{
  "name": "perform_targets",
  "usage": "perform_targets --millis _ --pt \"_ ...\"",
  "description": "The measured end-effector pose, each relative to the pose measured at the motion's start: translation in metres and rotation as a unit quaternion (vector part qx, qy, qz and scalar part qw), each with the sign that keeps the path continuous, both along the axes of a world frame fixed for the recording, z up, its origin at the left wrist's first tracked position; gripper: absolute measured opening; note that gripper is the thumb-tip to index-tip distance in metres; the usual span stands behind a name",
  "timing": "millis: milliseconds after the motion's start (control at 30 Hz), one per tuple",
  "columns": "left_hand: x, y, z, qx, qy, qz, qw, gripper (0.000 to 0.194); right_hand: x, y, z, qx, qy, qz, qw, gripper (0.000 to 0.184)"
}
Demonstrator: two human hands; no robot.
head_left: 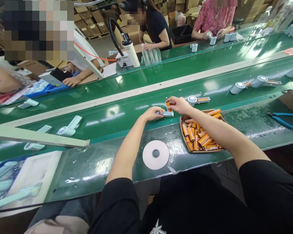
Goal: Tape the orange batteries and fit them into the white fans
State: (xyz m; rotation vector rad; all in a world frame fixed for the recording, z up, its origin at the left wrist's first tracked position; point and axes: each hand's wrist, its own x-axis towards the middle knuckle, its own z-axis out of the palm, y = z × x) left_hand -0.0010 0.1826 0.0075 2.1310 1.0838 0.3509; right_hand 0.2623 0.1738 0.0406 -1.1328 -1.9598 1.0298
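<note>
Over the near edge of the green conveyor belt (107, 125), my left hand (152, 113) is closed on a light-blue plastic housing (168, 114). Its narrow trough-like part points right, while my fingers cover the rest. My right hand (179, 105) pinches an orange-wrapped cylindrical battery (168, 104), held nearly upright just above the housing's end; whether the two touch, I cannot tell. Below my right forearm sits a cardboard box (189, 150) of loose orange batteries (196, 135). Right of my hands lies another housing (192, 100) with an orange battery in its trough.
A roll of white tape (148, 155) lies flat on the near ledge. Blue-handled pliers (283, 119) rest at right. More housings (69, 128) lie along the belt. A metal post (63, 140) crosses at left. Several co-workers sit across the line, near a white cylindrical device (132, 53).
</note>
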Motion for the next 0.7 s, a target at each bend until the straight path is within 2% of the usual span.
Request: perform_targets --millis 167,333,367,433,533,700 --pt "0.007 0.003 -0.001 -0.036 0.004 0.015 0.999 0.028 -0.001 0.001 -0.006 -0.012 0.073 -0.009 0.997 0.033" --pt "0.027 0.006 -0.007 -0.030 0.031 0.056 0.998 0.023 0.007 0.012 -0.002 -0.005 0.148 -0.075 0.986 0.044" --pt "0.029 0.006 -0.008 -0.033 0.033 0.064 0.997 0.024 0.009 0.012 -0.001 -0.010 0.125 -0.067 0.990 0.043" --pt "0.033 0.006 -0.006 -0.047 0.031 0.075 0.996 0.026 0.014 0.011 0.000 -0.011 0.015 -0.026 0.999 0.040" --pt "0.035 0.006 0.000 -0.065 0.017 0.080 0.994 0.029 0.017 0.007 0.001 0.011 -0.135 0.019 0.991 0.035" --pt "0.046 0.004 0.008 -0.055 0.020 0.119 0.991 0.025 0.020 0.006 0.006 0.048 -0.215 0.029 0.975 0.035"
